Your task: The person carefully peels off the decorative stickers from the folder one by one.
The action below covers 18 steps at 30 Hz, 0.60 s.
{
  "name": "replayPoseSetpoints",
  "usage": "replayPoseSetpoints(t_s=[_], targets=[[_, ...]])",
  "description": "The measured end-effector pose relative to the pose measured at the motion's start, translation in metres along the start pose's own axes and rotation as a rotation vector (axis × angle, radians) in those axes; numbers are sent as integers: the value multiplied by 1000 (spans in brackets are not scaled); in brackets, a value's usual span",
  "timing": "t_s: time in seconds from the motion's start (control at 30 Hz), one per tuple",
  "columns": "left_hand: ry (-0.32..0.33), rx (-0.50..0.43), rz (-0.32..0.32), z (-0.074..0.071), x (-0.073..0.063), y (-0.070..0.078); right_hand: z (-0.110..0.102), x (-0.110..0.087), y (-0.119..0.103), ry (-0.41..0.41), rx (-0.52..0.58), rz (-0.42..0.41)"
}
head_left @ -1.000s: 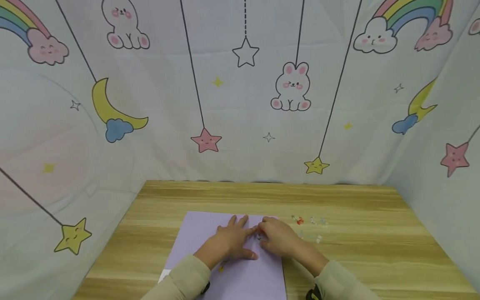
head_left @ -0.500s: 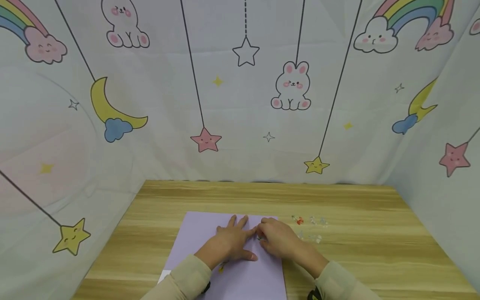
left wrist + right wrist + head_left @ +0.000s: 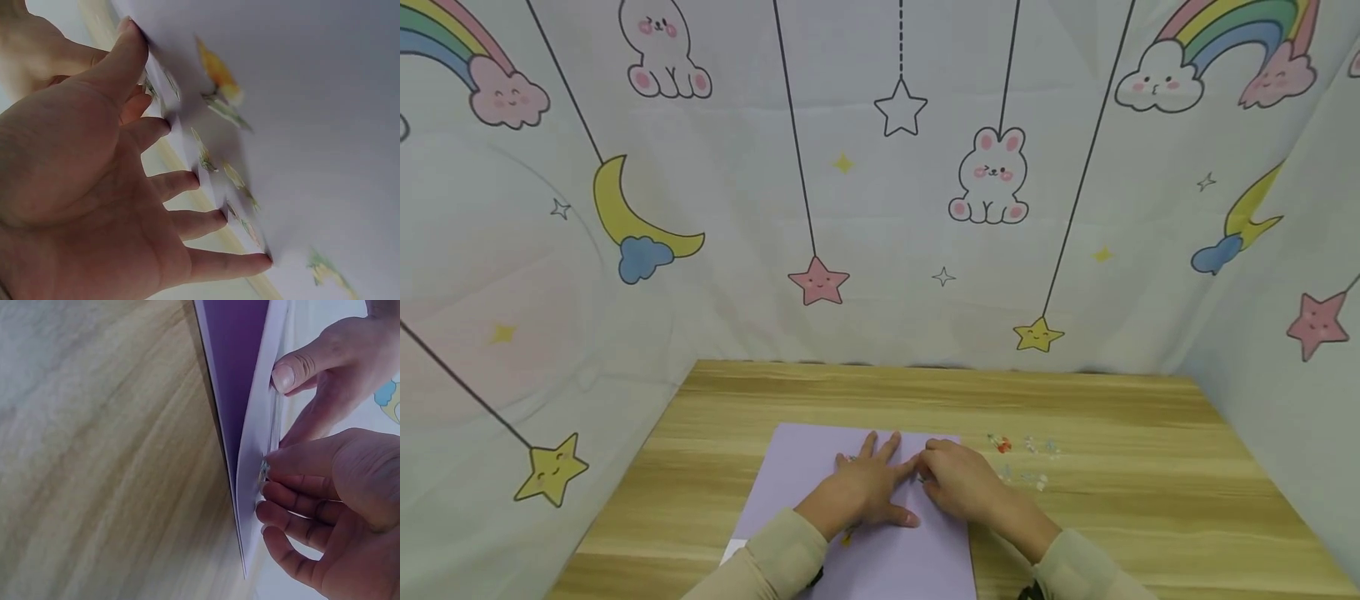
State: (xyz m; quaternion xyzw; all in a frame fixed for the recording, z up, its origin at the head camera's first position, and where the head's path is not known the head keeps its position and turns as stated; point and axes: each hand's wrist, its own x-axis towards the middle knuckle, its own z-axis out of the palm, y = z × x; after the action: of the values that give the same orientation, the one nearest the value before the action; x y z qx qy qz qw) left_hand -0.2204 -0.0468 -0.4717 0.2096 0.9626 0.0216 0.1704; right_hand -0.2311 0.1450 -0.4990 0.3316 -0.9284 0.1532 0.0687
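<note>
A pale purple booklet (image 3: 797, 471) of at least two leaves lies on the table; the right wrist view shows a gap between its leaves. My left hand (image 3: 865, 487) rests on the top leaf with fingers spread and fingertips touching it. Flower stickers, among them a yellow one (image 3: 217, 72), show on the leaf beneath and beside that hand. Near the top right edge, the right hand (image 3: 958, 479) has curled fingers, thumb and index finger pinching a small flower sticker (image 3: 263, 471) against the leaf. Fingers partly hide this sticker.
Right of the booklet, several loose flower stickers lie on the wooden table (image 3: 1112, 500), including an orange-red one (image 3: 1003, 446) and a pale one (image 3: 1041, 482). A printed curtain (image 3: 880, 317) closes off the back and sides.
The head view has shifted slightly, so everything appears a little further right. Both hands keep nearly the same place on the booklet.
</note>
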Motion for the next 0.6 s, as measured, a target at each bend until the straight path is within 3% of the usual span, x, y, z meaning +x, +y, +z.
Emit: replayPoseSetpoints(t_s=[0.6], targets=[[21,-4,4,0,-1,1,6,-3,4,52,33,4]])
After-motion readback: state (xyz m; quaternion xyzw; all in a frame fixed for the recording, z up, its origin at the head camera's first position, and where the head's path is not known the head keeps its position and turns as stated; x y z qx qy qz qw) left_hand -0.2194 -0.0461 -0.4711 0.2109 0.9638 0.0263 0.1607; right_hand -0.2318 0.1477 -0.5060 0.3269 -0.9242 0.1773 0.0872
